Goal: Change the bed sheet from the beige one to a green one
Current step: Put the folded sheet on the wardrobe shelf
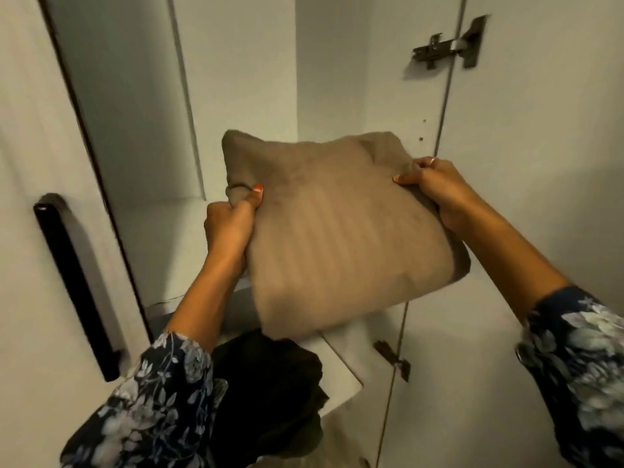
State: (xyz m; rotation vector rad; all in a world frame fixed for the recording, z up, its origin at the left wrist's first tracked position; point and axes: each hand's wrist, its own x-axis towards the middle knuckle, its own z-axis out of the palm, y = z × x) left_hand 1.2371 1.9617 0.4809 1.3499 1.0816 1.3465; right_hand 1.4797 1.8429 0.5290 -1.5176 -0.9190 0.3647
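Beige sheet (331, 231) between both hands' fingers (251, 197)

folded sheet (331, 231) above shelf (341, 359) | handle (76, 285) left | hinge (449, 42) right

Sleeves: we wear a dark navy fabric left sleeve (158, 393) and right sleeve (580, 363), both printed with pale grey-white flowers and leaves.
Forearms: ours are bare below the cuffs.
Nails: our left thumbnail (257, 188) carries orange-red polish.
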